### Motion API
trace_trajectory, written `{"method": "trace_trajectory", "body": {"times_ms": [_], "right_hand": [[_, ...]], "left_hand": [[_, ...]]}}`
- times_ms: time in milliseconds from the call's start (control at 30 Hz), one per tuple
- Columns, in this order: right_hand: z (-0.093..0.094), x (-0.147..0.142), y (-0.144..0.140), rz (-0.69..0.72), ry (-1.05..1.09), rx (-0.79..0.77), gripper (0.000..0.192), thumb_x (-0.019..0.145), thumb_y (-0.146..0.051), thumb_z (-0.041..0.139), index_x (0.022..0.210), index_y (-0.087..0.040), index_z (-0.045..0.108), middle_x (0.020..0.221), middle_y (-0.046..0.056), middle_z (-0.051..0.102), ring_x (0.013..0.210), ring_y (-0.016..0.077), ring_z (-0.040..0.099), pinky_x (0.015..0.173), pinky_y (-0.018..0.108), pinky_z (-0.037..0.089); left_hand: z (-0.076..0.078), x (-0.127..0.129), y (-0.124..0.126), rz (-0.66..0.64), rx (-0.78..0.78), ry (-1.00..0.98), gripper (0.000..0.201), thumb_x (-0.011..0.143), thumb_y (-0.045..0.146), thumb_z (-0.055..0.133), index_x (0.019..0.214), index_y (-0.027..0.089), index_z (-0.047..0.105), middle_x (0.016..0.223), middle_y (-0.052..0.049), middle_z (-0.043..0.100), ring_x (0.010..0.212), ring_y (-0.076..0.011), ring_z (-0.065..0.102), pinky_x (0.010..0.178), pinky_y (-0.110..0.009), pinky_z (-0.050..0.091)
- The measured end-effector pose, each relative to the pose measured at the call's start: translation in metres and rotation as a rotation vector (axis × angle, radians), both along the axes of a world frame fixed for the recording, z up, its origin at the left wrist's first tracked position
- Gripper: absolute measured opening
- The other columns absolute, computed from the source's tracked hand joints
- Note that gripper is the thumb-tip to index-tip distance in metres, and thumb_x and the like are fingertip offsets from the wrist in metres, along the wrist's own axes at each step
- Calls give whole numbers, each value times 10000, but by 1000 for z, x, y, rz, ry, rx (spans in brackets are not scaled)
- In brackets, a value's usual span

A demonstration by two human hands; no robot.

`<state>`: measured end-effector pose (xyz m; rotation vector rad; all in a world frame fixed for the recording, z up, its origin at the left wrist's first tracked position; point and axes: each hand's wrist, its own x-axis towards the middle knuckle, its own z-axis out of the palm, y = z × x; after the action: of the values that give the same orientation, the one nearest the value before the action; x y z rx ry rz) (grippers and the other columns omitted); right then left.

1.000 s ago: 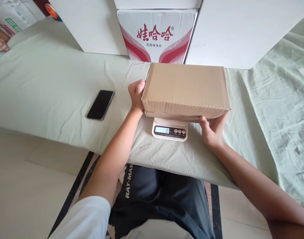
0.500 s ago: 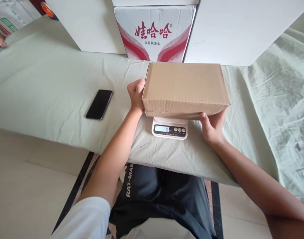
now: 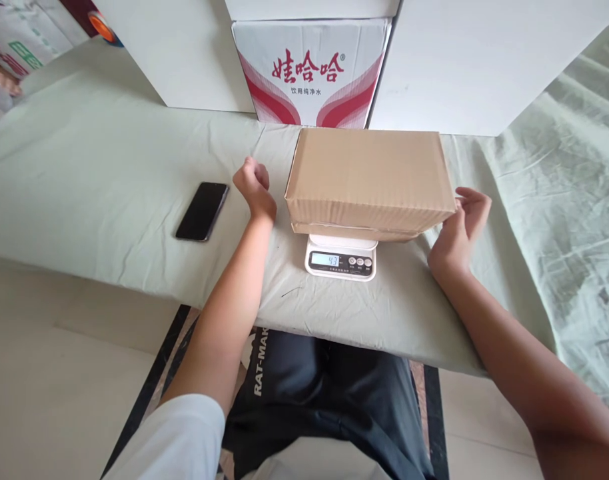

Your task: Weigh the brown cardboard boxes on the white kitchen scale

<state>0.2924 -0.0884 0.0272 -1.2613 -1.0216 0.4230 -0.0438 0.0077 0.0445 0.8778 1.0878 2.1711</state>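
Observation:
A brown cardboard box [image 3: 369, 173] rests on a small white kitchen scale [image 3: 340, 272], hiding most of its platform. The lit display seems to read 43. Left of the box, with a gap between, my left hand [image 3: 253, 187] is in the air with its fingers curled in and nothing visible in them. My right hand [image 3: 459, 230] is at the box's front right corner. Its thumb is close to the cardboard, and I cannot tell whether they touch. The right fingers are loosely bent, apart from the thumb, and grip nothing.
A black smartphone [image 3: 202, 211] lies on the pale green cloth [image 3: 109, 167] to the left. Behind stand a white and red printed carton [image 3: 309, 73] and large white panels [image 3: 434, 67]. At the far left, another person's hand [image 3: 2, 83] is beside a printed bag [image 3: 24, 40].
Both hands have let go of the box and moved outward, left and right. The box has settled on the scale, and its display has gone from 0 to about 43.

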Motion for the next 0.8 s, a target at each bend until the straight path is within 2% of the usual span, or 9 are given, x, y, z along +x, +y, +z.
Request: {"method": "trace_trajectory", "body": {"times_ms": [67, 167, 300, 500, 633, 800], "right_hand": [[-7, 3, 7, 9, 104, -80, 226, 913, -354, 675, 1109, -282, 587, 948, -17, 525, 850, 183, 536, 863, 377, 490], [-15, 6, 12, 26, 199, -109, 237, 876, -277, 713, 1061, -272, 566, 888, -36, 539, 784, 163, 510, 799, 348, 466], [-17, 9, 14, 27, 188, -72, 248, 858, -204, 709, 1040, -273, 556, 859, -52, 549, 752, 147, 507, 785, 332, 456], [-13, 7, 13, 45, 203, -64, 244, 850, -130, 664, 1008, -283, 557, 803, -63, 564, 712, 141, 512, 717, 309, 410], [-11, 6, 10, 62, 236, -105, 265, 895, -170, 722, 1035, -281, 526, 777, -82, 573, 665, 119, 501, 687, 281, 409], [-6, 4, 8, 68, 274, -140, 275, 902, -219, 752, 1039, -282, 522, 703, -105, 547, 627, 105, 495, 648, 246, 395]], "left_hand": [[-1, 4, -2, -72, -55, -3, 724, 1093, 604, 589, 598, 267, 182, 583, 69, 119, 498, -123, 206, 502, -307, 267], [-4, 9, -5, -146, -85, 26, 736, 1091, 576, 635, 590, 266, 194, 580, 64, 133, 508, -130, 233, 517, -308, 312], [-9, 10, -5, -129, -36, 67, 720, 1118, 450, 631, 578, 252, 197, 594, 57, 146, 528, -129, 216, 540, -306, 326], [-10, 11, -4, -140, -41, 86, 729, 1097, 466, 676, 571, 249, 221, 619, 57, 154, 533, -118, 233, 533, -294, 331], [-9, 12, -6, -161, -35, 109, 711, 1119, 418, 641, 562, 239, 237, 602, 47, 177, 535, -120, 224, 534, -301, 332], [-8, 14, -8, -155, -56, 123, 719, 1119, 451, 646, 559, 239, 249, 596, 43, 183, 536, -128, 248, 541, -314, 339]]}}
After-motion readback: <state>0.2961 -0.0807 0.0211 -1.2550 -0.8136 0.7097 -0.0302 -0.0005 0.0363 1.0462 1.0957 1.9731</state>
